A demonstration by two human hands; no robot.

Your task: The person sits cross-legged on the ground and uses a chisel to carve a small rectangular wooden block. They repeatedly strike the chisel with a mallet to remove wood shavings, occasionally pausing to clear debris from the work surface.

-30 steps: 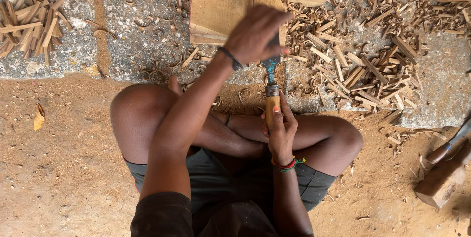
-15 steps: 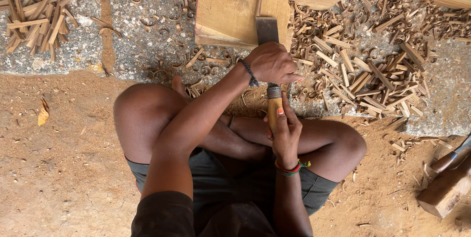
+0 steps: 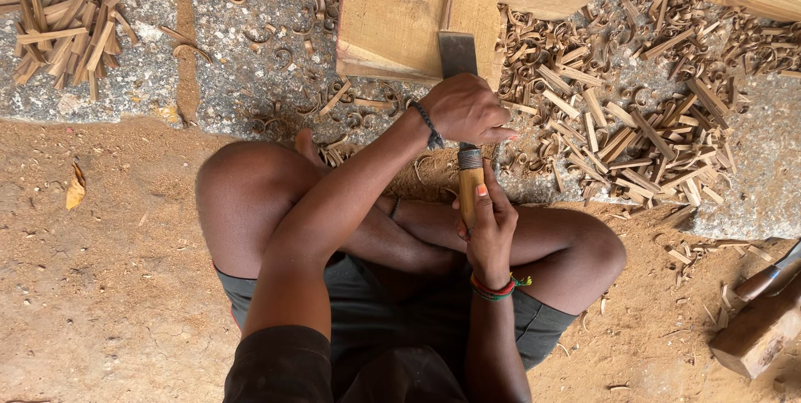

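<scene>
A wide flat steel chisel with a yellow wooden handle point(image 3: 464, 119) stands near the centre of the frame, its blade lying on the lower right edge of a pale, square wooden block point(image 3: 400, 15) at top centre. The left hand point(image 3: 464, 109) closes over the chisel's shank just above the metal ferrule, fingers curled round it. The right hand point(image 3: 488, 232) grips the yellow handle from below, fingers wrapped and thumb up along it. The person sits cross-legged on brown dirt. Curled wood shavings and split chips point(image 3: 634, 111) lie heaped to the right on grey stone; a bundle of small wooden sticks point(image 3: 71, 32) lies upper left. A wooden mallet point(image 3: 763, 319) rests lower right.
</scene>
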